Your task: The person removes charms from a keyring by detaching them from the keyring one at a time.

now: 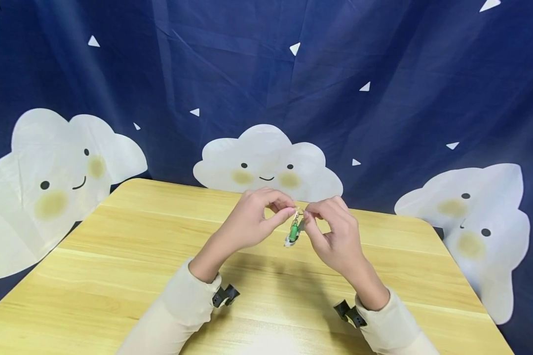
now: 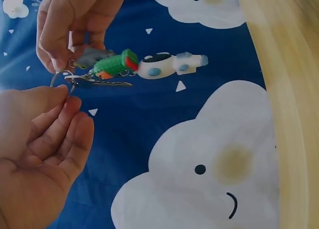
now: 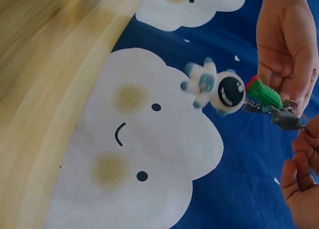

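Observation:
Above the table, my left hand (image 1: 248, 219) pinches one side of a metal key ring (image 2: 52, 81) between thumb and forefinger. My right hand (image 1: 337, 236) pinches at the opposite side of the same ring; its fingertips partly hide the ring and whatever they hold there. From the ring hang a silver key (image 2: 117, 84), a green charm (image 2: 110, 65) with a red end, a grey charm (image 3: 285, 120) and a white astronaut figure (image 3: 230, 92) with a dark visor and blue patches. In the head view these hang between the hands and look small.
A light wooden table (image 1: 115, 236) with rounded far corners lies under the hands. Behind it hangs a dark blue cloth (image 1: 248, 74) printed with white clouds and triangles. Black devices (image 1: 224, 296) are strapped at both wrists over pale sleeves.

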`<state>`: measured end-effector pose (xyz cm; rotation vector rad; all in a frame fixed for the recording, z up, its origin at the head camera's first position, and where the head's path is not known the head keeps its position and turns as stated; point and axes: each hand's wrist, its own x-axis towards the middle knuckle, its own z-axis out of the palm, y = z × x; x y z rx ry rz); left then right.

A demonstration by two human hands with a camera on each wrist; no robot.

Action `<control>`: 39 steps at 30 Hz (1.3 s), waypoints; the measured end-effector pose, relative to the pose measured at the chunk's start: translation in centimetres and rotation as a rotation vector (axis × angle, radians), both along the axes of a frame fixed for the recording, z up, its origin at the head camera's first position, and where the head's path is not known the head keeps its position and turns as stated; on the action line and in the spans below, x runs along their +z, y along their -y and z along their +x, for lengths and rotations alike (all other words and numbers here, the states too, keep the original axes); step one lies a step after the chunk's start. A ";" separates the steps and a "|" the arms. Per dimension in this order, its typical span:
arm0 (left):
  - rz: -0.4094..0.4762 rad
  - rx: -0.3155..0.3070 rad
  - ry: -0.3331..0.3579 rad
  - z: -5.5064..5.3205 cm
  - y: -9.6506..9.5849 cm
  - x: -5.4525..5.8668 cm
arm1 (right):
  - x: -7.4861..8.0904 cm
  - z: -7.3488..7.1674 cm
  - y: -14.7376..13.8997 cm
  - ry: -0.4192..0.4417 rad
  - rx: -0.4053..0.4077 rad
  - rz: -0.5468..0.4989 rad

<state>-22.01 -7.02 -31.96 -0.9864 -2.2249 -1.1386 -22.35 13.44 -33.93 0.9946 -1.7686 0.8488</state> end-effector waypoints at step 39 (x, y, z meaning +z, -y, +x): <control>0.035 -0.010 -0.136 0.2 -0.1 0.3 | 0.3 0.0 0.0 -0.031 0.023 0.011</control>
